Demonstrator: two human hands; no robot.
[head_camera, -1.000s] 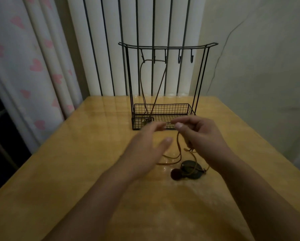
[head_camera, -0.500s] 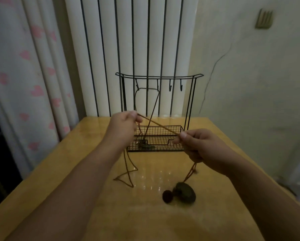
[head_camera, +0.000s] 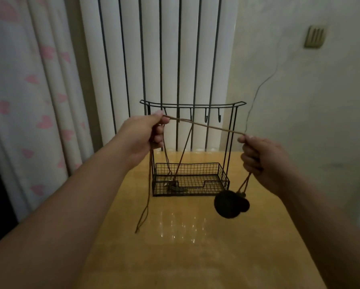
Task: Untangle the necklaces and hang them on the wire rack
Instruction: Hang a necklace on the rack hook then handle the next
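Both hands pinch a thin brown cord necklace (head_camera: 204, 126) taut before the black wire rack (head_camera: 192, 147). The left hand (head_camera: 142, 134) grip holds one end; the right hand (head_camera: 262, 157) grip holds the other, dark round pendant (head_camera: 227, 204) dangling above the yellow wooden worktop (head_camera: 185, 247).

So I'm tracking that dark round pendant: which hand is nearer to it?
Right. The pendant dangles on the cord just below the right hand. The left hand grips the cord's other end, up and across by the wire rack.
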